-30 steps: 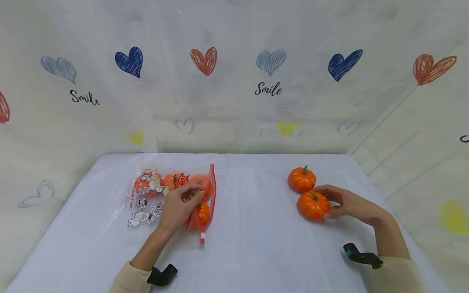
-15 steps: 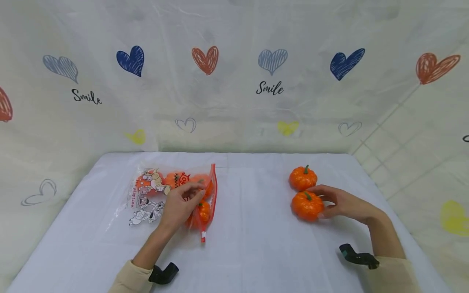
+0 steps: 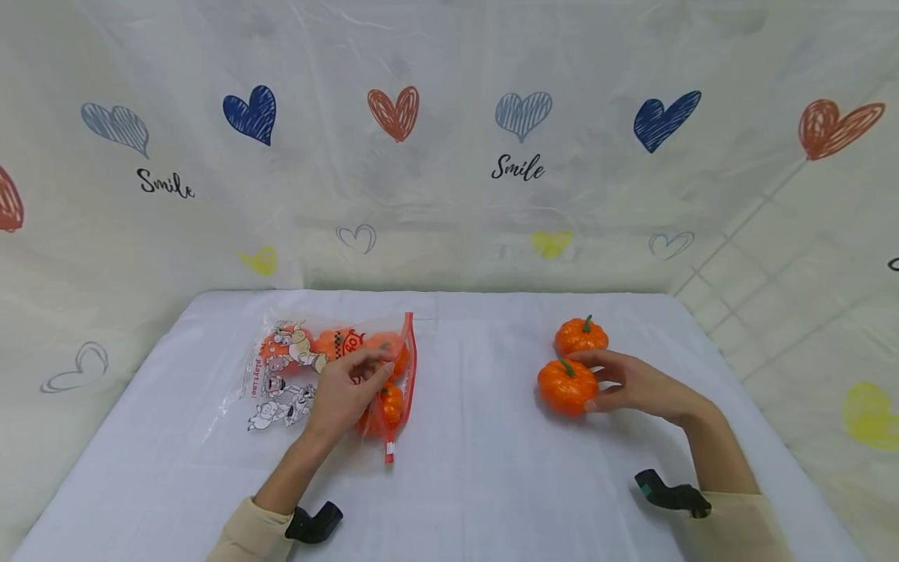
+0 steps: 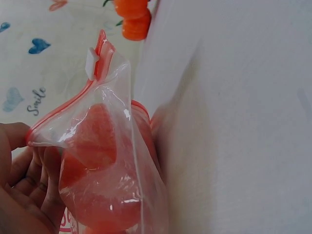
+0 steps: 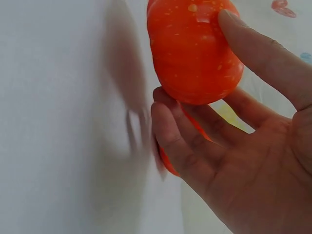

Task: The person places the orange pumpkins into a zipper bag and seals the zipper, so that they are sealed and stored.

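Note:
My left hand (image 3: 349, 390) pinches the red zip edge of a clear printed bag (image 3: 281, 421), thumb and index finger meeting at its mouth. Inside it are several orange toy pumpkins, partly hidden by the print and my hand. In the left wrist view the mouth of the zip bag (image 4: 114, 87) gapes, with a white slider at one end. My right hand (image 3: 642, 386) grips a shiny orange toy pumpkin (image 3: 566, 388) from its right side, thumb and fingers round it. That pumpkin (image 5: 195, 53) fills the top of the right wrist view. Just behind stands another toy pumpkin (image 3: 581, 336).
A white cloth covers the table (image 3: 477, 453). Behind it hangs a pale curtain (image 3: 449, 211) printed with hearts and "Smile". Black camera mounts (image 3: 312, 523) sit at both wrists, near the cuffs.
My right hand has moved left with its pumpkin, which now sits left of the one behind. My left hand and the bag have hardly moved.

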`<state>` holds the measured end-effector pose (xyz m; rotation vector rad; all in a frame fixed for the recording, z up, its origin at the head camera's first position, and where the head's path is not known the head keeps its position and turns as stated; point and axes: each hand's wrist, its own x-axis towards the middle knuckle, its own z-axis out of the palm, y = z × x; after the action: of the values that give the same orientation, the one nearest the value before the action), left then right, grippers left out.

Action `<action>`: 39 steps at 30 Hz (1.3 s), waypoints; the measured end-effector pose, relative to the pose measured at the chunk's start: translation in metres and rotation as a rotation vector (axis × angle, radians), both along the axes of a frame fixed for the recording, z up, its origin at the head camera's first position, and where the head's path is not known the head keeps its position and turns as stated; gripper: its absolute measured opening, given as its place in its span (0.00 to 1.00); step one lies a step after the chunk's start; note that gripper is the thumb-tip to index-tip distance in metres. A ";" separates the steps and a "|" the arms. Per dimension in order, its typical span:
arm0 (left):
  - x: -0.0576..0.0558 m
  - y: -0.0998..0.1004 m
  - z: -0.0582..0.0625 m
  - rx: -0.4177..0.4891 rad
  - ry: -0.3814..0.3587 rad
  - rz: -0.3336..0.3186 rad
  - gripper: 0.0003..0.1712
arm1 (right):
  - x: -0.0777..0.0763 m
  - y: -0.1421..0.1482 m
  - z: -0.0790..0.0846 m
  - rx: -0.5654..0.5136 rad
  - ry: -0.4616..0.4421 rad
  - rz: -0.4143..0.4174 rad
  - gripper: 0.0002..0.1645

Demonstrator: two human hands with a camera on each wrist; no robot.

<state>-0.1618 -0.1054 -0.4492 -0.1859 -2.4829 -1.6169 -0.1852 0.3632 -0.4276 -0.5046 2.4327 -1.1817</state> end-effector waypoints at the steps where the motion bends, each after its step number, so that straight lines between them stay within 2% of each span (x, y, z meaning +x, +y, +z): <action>1: 0.000 0.000 0.000 0.002 -0.001 0.000 0.11 | 0.000 -0.002 0.000 -0.003 0.001 -0.005 0.39; 8: -0.001 0.000 0.000 0.009 -0.006 -0.005 0.10 | -0.001 -0.014 0.000 -0.003 0.026 -0.022 0.41; 16: 0.000 0.000 0.002 0.031 -0.029 -0.013 0.10 | -0.003 -0.034 -0.004 -0.064 0.022 -0.015 0.43; 39: -0.001 0.001 0.001 0.017 -0.012 -0.015 0.10 | 0.004 -0.073 0.001 -0.133 0.058 -0.006 0.42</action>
<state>-0.1626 -0.1049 -0.4482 -0.1935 -2.4809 -1.6496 -0.1816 0.2903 -0.4268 -0.5791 2.4156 -1.3559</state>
